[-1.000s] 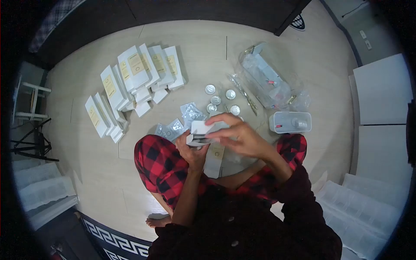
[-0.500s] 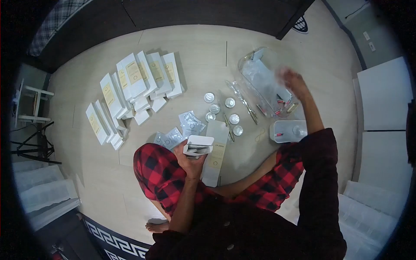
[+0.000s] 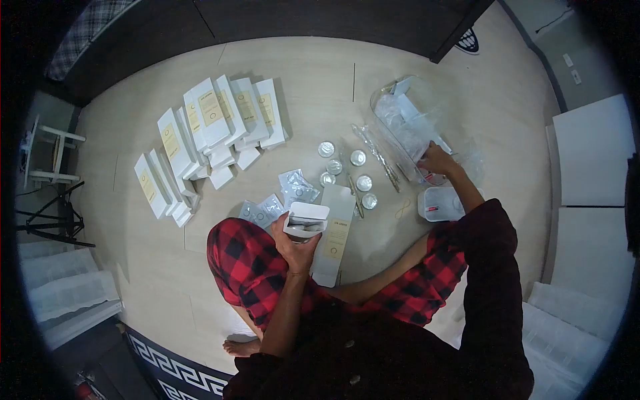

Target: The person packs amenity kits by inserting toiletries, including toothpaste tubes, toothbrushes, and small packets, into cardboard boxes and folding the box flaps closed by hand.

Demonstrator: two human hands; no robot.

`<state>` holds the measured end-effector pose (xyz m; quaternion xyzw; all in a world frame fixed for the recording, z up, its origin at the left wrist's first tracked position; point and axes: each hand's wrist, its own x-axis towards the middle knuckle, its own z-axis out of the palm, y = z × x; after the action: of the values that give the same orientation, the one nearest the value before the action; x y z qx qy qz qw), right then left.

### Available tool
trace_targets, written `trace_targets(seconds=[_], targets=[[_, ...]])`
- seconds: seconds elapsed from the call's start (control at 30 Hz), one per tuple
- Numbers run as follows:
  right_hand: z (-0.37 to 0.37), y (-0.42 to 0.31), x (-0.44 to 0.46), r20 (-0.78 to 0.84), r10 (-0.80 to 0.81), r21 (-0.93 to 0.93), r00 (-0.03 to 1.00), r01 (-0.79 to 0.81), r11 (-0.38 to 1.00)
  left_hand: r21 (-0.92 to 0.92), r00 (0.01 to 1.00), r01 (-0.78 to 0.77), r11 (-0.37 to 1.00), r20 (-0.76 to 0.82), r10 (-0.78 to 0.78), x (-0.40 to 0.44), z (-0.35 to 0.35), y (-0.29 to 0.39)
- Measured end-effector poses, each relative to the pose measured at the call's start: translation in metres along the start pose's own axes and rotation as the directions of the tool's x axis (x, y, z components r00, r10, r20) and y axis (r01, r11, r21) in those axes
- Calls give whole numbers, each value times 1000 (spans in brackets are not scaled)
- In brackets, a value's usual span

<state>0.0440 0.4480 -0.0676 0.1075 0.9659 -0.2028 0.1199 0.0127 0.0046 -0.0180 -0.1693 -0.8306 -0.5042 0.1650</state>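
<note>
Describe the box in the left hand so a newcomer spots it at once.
Find the red-and-black checked trousers in the picture's lower half. Beside their left leg, the left hand holds an open white box. Unlike the labelled box lying beside it, its mouth faces the camera, flap raised.

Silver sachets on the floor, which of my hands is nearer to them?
Left. Your left hand holds the open white box close beside the silver sachets, on your side of them; your right hand is off to their right, at the clear plastic bin.
</note>
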Motion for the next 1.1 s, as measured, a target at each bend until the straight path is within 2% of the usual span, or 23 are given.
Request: trace_targets(seconds=[0.03, 0.07, 0.1, 0.17, 0.23, 0.27, 0.33, 0.47, 0.53, 0.57, 0.63, 0.67, 0.7, 0.77, 0.8, 0.83, 0.87, 0.9, 0.93, 1.0, 1.07, 1.1], targets=[[1, -1, -2, 86, 138, -26, 987, -136, 990, 9, 1000, -4, 1000, 4, 4, 0, 0, 0], [-5, 2, -1, 85, 139, -27, 987, -137, 990, 7, 1000, -5, 1000, 3, 5, 0, 1, 0], [-21, -2, -1, 310, 103, 33, 945, -119, 992, -11, 1000, -6, 1000, 18, 6, -1, 1, -1], [-36, -9, -6, 516, 47, 97, 855, -113, 989, -26, 999, -8, 1000, 32, 9, -1, 0, -2], [-39, -15, -20, 409, 54, -158, 911, 12, 987, -46, 997, 71, 996, 21, -70, 0, 0, 0], [-38, -21, -25, 410, 53, -159, 911, 14, 987, -45, 997, 73, 996, 19, -72, 1, 0, 1], [-31, -38, -30, 288, 266, -356, 920, -155, 922, -36, 996, 81, 996, 28, -80, 1, 0, 3], [-19, -51, -34, 252, 308, -348, 917, -211, 913, -7, 998, 43, 999, 37, -43, 2, -1, 3], [-17, -40, -30, 364, 346, -310, 865, -237, 921, -2, 999, 44, 999, 21, -44, 3, 1, 4], [-11, -35, -32, 360, 344, -316, 867, -234, 920, -5, 999, 44, 999, 14, -44, 3, 1, 5], [12, -5, -41, 104, 178, -336, 978, -134, 932, -39, 998, 58, 998, 22, -57, 4, -3, 5], [7, 6, -41, 107, 167, -336, 980, -123, 934, -32, 998, 60, 998, 14, -59, 4, -3, 3], [3, 16, -41, 88, 63, -337, 994, -30, 941, -50, 997, 71, 996, -3, -71, 5, -2, 3], [-14, 10, -41, 75, -37, -334, 997, 60, 941, -66, 996, 85, 994, -12, -86, 4, -4, 2], [-47, -10, -43, 139, 164, -229, 977, -129, 965, -64, 994, 104, 992, -8, -105, 5, -4, 3], [-77, -33, -46, 221, 347, -137, 911, -324, 936, -63, 992, 124, 990, -7, -125, 6, -4, 5], [-96, -51, -54, 219, 351, -142, 910, -326, 935, -69, 992, 126, 990, -6, -127, 6, -3, 4], [-110, -69, -64, 326, 302, 190, 896, -375, 907, -72, 993, 118, 990, -10, -119, 5, -2, 3], [-114, -83, -72, 404, 220, 492, 888, -414, 766, -78, 994, 107, 991, -15, -108, 6, 0, 3], [-91, -105, -82, 380, 112, 646, 918, -350, 678, -75, 996, 85, 994, -17, -87, 7, 1, 5], [-50, -118, -88, 379, 129, 695, 917, -373, 615, -59, 998, 64, 996, -24, -65, 7, 0, 5], [-46, -137, -91, 379, 124, 696, 917, -370, 615, -74, 993, 117, 990, -12, -118, 6, -1, 4]])
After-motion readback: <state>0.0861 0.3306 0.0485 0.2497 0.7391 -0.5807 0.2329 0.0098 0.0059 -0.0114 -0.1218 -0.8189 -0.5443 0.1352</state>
